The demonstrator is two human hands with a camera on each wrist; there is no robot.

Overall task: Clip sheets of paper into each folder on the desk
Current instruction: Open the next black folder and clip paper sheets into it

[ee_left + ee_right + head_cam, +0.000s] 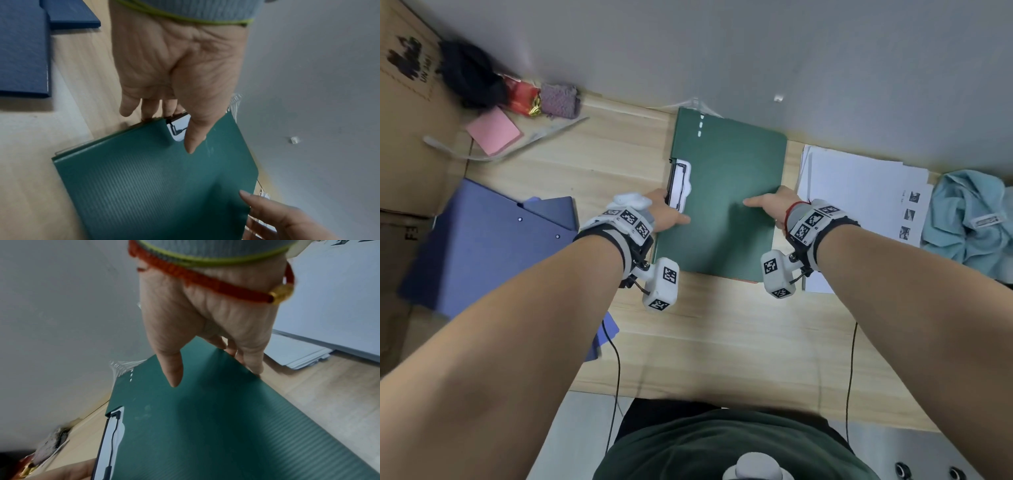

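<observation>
A closed green folder (722, 192) lies on the wooden desk (722, 325), its far end against the wall. A black wire clip over white paper (679, 185) shows through a notch in its left edge. My left hand (671, 212) grips that left edge beside the clip, thumb on the cover (154, 186) and fingers (148, 108) curled at the edge. My right hand (770, 205) grips the right edge, thumb on top and fingers (248, 360) wrapped around the edge of the cover (205, 426). A stack of white sheets (859, 192) lies right of the folder.
A blue folder (489, 246) lies at the left, partly over a cardboard box (407, 137). Pink sticky notes (493, 131), a red packet (522, 96) and a grey pouch (558, 100) sit at the back left. A teal cloth (969, 219) is bunched at the far right.
</observation>
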